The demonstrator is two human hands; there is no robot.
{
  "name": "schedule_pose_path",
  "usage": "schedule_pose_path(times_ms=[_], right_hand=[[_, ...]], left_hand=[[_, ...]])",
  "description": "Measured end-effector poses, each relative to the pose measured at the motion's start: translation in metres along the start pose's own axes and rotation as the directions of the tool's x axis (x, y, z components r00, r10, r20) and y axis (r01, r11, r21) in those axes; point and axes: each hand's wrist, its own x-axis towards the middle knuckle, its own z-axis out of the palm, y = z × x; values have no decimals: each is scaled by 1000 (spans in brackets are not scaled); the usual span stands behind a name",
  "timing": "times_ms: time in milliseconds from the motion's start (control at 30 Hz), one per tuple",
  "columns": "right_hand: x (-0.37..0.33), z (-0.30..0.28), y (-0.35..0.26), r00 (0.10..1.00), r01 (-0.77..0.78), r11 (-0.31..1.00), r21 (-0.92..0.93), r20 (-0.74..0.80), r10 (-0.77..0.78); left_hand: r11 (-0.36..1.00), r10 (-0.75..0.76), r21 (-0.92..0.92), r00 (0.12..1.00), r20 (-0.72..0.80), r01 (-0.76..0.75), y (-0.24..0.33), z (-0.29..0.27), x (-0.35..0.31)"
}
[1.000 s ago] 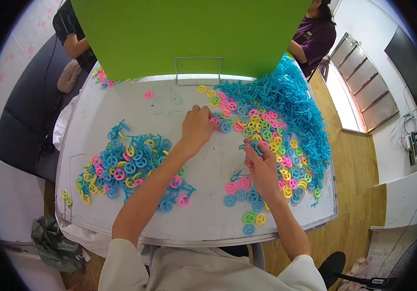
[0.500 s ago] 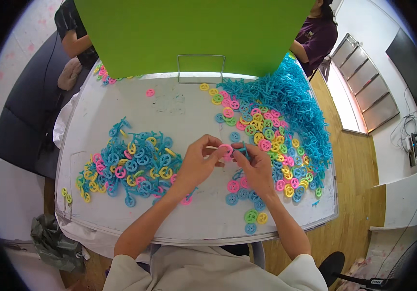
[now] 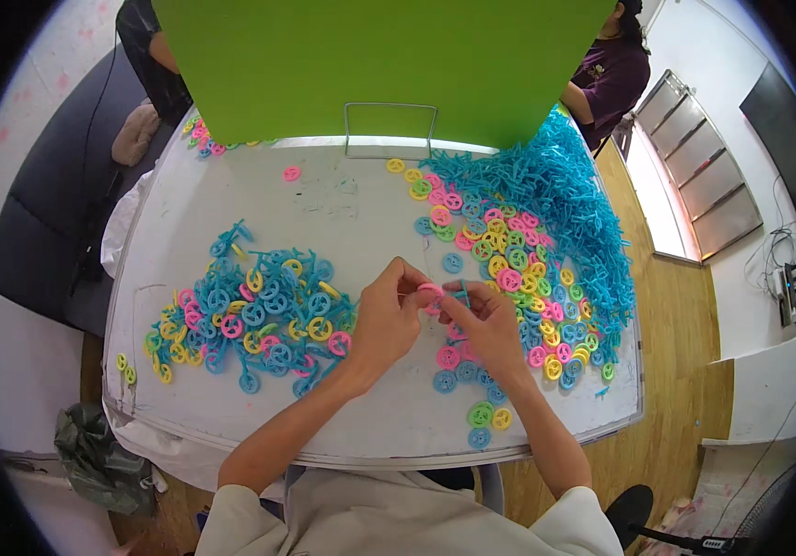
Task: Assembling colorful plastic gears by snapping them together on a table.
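Observation:
Between the fingertips of my left hand (image 3: pixel 390 310) is a small pink plastic wheel (image 3: pixel 431 289), pinched near its rim. My right hand (image 3: pixel 486 320) is closed on a blue plastic stem piece (image 3: pixel 463 292), held up against the wheel; the contact point is partly hidden by my fingers. Both hands hover over the middle of the white table. To the left lies a heap of blue stems with wheels on them (image 3: pixel 273 301). Right of my hands, loose pink, yellow, green and blue wheels (image 3: pixel 509 278) spread over the tabletop.
A large pile of blue stems (image 3: pixel 574 204) covers the table's far right. A green panel (image 3: pixel 388 69) with a wire stand (image 3: pixel 389 157) rises at the far side of the white table (image 3: pixel 259 199). Two people sit beyond, partly hidden. A dark green bag (image 3: pixel 101 459) is at lower left.
My hands stay together over the table's middle with the wheel and stem. My left fingers have shifted slightly around the wheel, and the whole view has moved a little.

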Motion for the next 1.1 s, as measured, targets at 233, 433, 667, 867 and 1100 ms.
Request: schedule_pose_path(times_ms=[233, 433, 667, 867, 1100], right_hand=[[-2, -1, -2, 963, 254, 964, -81, -68, -260], [-3, -5, -4, 955, 272, 913, -305, -35, -296], [-2, -4, -1, 979, 185, 965, -186, -49, -197], [-2, -1, -1, 984, 139, 967, -213, -83, -160], [-9, 9, -7, 967, 143, 945, -295, -161, -197]], left_hand=[[1000, 20, -7, 1000, -8, -20, 11, -2, -3], [964, -40, -261, 999, 3, 39, 0, 1, -4], [977, -35, -209, 999, -4, 33, 5, 2, -9], [996, 52, -70, 996, -77, -57, 3, 8, -11], [961, 238, 172, 964, -119, -216, -3, 8, -11]])
